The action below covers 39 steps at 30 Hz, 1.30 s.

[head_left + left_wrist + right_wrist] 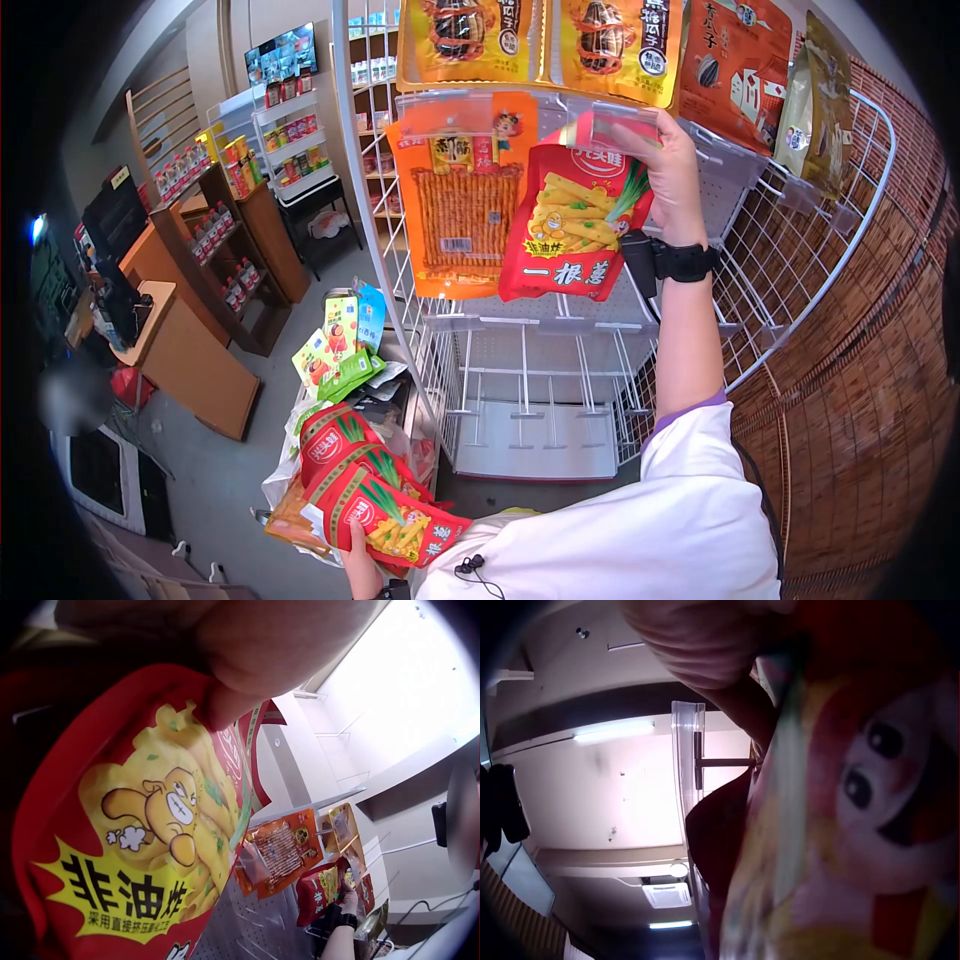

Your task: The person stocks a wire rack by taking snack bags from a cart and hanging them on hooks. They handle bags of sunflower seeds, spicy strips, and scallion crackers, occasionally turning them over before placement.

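Note:
My right hand (676, 185) grips the upper right corner of a red snack bag (575, 225) printed with yellow sticks and green scallion. The bag's top overlaps a clear label holder (600, 125) at the front of the rack, and in the right wrist view its printed face (885, 787) fills the right side. Low on the left, my left hand (360, 560) holds several matching red snack bags (385, 510), fanned over one another. Its thumb (225, 705) presses on the front of one bag in the left wrist view.
Beside the red bag hangs an orange snack bag (462, 195), with yellow seed bags (610, 45) above. Bare hooks (525, 410) stick out below. A cart (405, 400) holding green and yellow pouches (335, 345) stands at left, and a woven wall (860, 430) at right.

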Available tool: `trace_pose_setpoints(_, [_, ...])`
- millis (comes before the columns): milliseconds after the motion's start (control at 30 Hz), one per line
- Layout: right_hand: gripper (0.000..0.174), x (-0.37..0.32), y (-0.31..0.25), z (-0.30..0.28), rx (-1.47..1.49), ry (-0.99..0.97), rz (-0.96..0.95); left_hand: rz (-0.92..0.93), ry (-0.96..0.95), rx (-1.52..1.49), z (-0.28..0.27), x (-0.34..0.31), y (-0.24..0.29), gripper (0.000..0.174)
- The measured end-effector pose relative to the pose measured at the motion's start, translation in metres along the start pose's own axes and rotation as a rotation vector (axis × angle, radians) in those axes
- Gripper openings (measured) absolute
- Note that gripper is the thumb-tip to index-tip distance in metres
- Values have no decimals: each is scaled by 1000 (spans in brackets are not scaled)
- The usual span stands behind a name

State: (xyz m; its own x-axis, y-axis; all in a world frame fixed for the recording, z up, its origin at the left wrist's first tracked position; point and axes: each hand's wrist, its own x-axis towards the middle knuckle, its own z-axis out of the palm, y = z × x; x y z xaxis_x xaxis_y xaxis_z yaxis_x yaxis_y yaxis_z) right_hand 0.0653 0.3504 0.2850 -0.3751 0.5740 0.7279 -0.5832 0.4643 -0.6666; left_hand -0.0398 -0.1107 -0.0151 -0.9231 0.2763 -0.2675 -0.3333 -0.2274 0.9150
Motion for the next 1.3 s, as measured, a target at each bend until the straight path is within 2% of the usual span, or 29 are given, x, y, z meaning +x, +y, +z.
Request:
trace_pose_setpoints(100, [26, 3, 4, 0, -98, -13, -52, 51, 9, 27, 5, -1, 2, 43])
trace_pose_setpoints(167, [27, 4, 8, -1, -393, 54, -270, 47, 16, 21, 0, 5, -4, 44])
trace_pose_setpoints(233, [28, 4, 8, 0, -399, 52, -302, 43, 24, 16, 9, 1, 6, 45])
trace_pose_setpoints(300, [29, 3, 8, 2, -406, 53, -329, -115, 12, -158, 20, -8, 19, 41])
trace_pose_setpoints(367, [30, 2, 7, 5, -608, 85, -380, -108, 9, -199, 17, -7, 15, 41])
trace_pose_setpoints(600, [30, 6, 23, 2, -680, 68, -492, -75, 16, -207, 18, -10, 15, 44])
trace_pose_setpoints(667, [32, 5, 24, 2, -1017, 93, -563, -86, 9, -204, 15, -10, 14, 44])
trace_pose_setpoints(700, [32, 4, 23, 2, -1017, 92, -567, -97, 2, -201, 15, -9, 14, 44])
trace_pose_setpoints(800, [40, 4, 27, 0, -905, 90, -494, -79, 42, -191, 17, -13, 15, 42])
trace_pose_setpoints(867, [48, 3, 44, -16, -442, 101, -291, -81, 43, -169, 13, -11, 12, 43])
trace_pose_setpoints(900, [48, -1, 47, -17, -441, 99, -291, -86, 43, -144, 14, -12, 14, 44])
trace_pose_setpoints(967, [55, -17, 50, -20, -164, 93, -18, -68, 75, -182, 21, -17, 18, 43])
trace_pose_setpoints(1000, [50, -22, 50, -19, -150, 54, 96, -48, 105, -217, 25, -19, 20, 43])
trace_pose_setpoints(1033, [50, -22, 54, -21, -151, 54, 97, -50, 105, -216, 24, -19, 20, 43])
trace_pose_setpoints(1100, [37, -21, 68, -29, -112, -26, 227, -44, 77, -182, 22, -17, 20, 45])
trace_pose_setpoints(1133, [25, -19, 73, -32, -154, 25, 239, -46, 75, -180, 22, -17, 19, 45])
trace_pose_setpoints(1167, [25, -15, 78, -37, -156, 27, 241, -51, 79, -191, 22, -17, 18, 45])
trace_pose_setpoints(1233, [20, -4, 85, -47, -323, 89, 98, -56, 83, -203, 22, -16, 17, 45])
trace_pose_setpoints(1300, [22, 12, 99, -55, -416, 128, 74, -55, 54, -152, 22, -15, 18, 48])
